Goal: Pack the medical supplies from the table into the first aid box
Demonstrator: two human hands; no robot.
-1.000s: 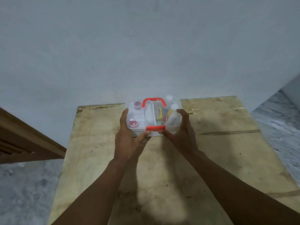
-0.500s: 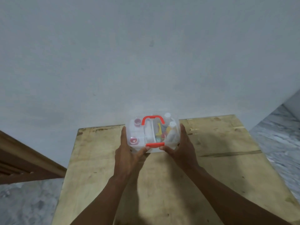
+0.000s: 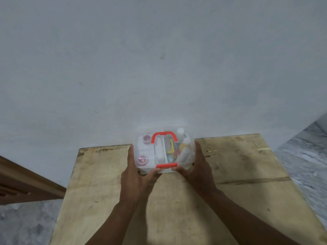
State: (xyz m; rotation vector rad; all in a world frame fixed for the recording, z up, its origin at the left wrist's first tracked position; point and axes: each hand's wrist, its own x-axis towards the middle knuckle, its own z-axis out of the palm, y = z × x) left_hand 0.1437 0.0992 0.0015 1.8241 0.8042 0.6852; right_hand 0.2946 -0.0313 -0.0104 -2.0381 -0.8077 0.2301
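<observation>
Box (image 3: 164, 151) sits at the worktop's (image 3: 238, 174) far edge, against the wall, lid down, supplies visible inside. Your left hand (image 3: 134, 174) and right hand (image 3: 198, 170) clasp its sides, thumbs by the red latch (image 3: 166, 165). Risks: latch probably not snapped, so the lid could pop on lifting; uneven pressing may skid the box.

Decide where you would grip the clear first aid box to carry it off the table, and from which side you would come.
Probably the red handle on the closed box, reached from above: it arches over the lid's middle. Both hands now clasp the side walls instead.
</observation>
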